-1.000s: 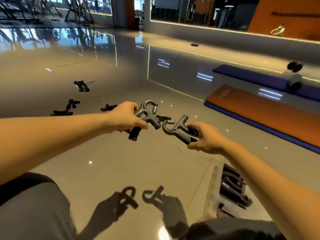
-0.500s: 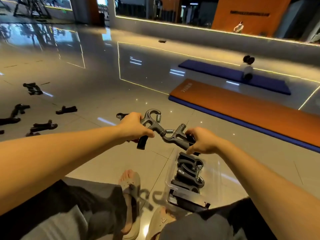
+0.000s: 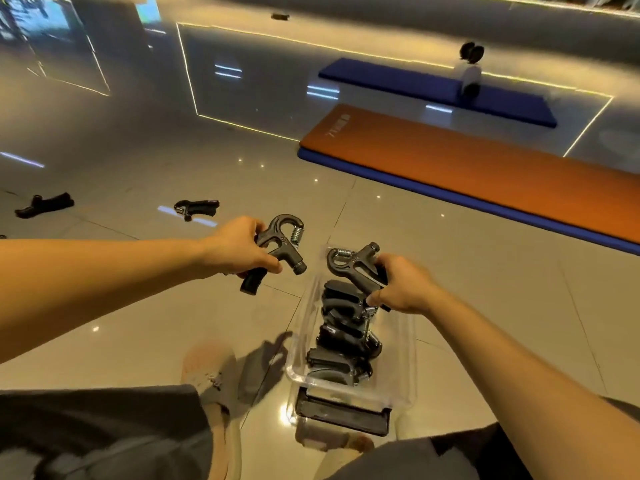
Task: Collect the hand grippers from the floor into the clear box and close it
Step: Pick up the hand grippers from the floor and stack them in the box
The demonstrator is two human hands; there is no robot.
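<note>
Hand grippers (image 3: 343, 341) lie stacked in the open-topped clear box (image 3: 300, 327) on the tiled floor (image 3: 138, 306). The right hand (image 3: 401, 285) clasps a raised gripper (image 3: 353, 268) just above the box's far end. The left hand (image 3: 239, 247) clasps another gripper (image 3: 282, 242) over the floor, just left of the box. A loose gripper (image 3: 197, 207) lies on the floor farther left, with a farther gripper (image 3: 45, 204) beyond it. An orange mat (image 3: 450, 161) lies past the box.

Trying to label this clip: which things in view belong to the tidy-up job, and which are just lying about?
Job: left hand, left gripper; right hand, right gripper; box; boxed grippers; floor grippers.
Lying about: orange mat; blue mat; white roll.
</note>
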